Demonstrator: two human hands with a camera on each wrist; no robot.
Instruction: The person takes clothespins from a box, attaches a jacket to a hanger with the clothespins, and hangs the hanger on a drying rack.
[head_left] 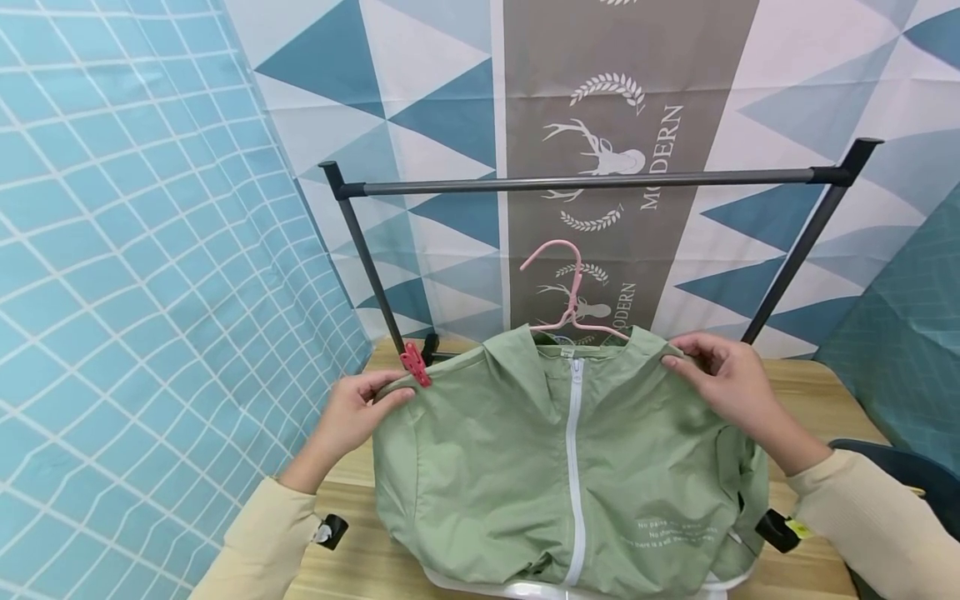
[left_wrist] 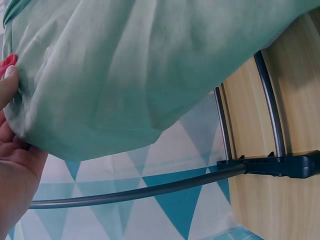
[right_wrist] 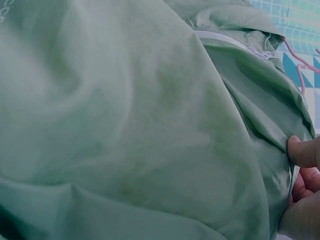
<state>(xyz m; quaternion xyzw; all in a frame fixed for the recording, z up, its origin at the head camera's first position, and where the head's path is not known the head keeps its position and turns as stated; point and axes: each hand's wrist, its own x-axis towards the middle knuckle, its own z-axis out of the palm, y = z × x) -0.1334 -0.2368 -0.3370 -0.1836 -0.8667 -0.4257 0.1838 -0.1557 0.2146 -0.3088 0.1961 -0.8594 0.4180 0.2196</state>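
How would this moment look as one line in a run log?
left hand: pinches green jacket at one shoulder | right hand: pinches opposite shoulder | pink hanger: in neckline, hook off rack bar | red clip: near left hand

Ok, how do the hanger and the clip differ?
The hanger is pale pink; the clip is deeper red. The hanger is much larger than the clip. The hanger sticks up from the neck of the jacket, while the clip sits at the shoulder beside the left hand. Both are at the jacket's top.
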